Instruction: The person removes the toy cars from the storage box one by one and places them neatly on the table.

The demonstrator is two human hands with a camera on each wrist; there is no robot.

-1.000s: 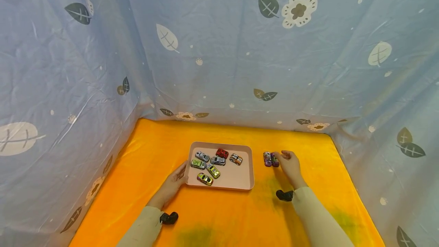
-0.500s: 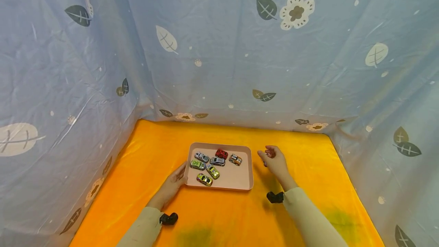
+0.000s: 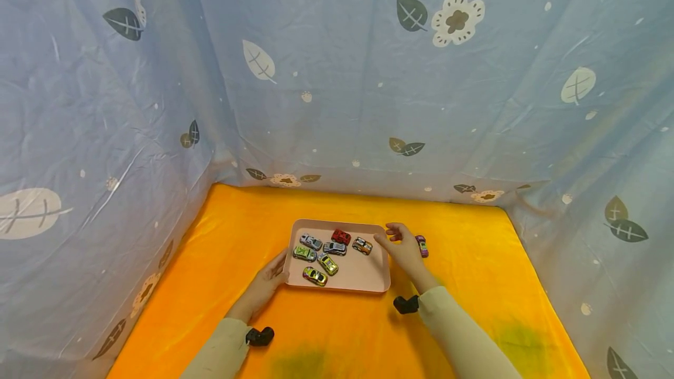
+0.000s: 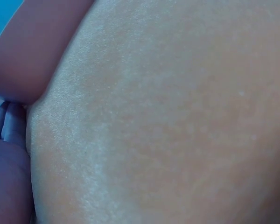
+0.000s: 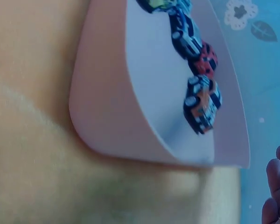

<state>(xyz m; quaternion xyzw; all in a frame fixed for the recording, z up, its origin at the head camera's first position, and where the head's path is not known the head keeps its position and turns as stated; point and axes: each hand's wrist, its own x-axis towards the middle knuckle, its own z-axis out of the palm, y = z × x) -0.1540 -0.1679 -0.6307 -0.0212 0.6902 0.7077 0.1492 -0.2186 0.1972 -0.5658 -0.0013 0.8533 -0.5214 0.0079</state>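
A pink rectangular tray (image 3: 363, 276) lies on the yellow cloth. Several small toy cars (image 3: 327, 263) are inside, mostly towards its left. My left hand (image 3: 263, 282) rests against the tray's left side, its thumb at the near corner; in the left wrist view, its fingers (image 4: 11, 121) lie beside the tray's wall. Over the tray's right edge my right hand (image 3: 408, 253) hovers, fingers apart with no car visible between them. An orange-and-white toy car (image 5: 203, 105) sits nearest to that hand. A purple toy car (image 3: 422, 245) stands on the cloth just right of the hand.
The yellow cloth (image 3: 253, 215) spreads around the tray and under both forearms. Pale blue fabric with printed leaves and flowers (image 3: 326, 133) hangs behind and at both sides. Each wrist wears a small black camera (image 3: 406, 304).
My right hand has moved left from the two purple cars to the tray's right edge. Only the right one of that pair now shows. My left hand and the tray have stayed put.
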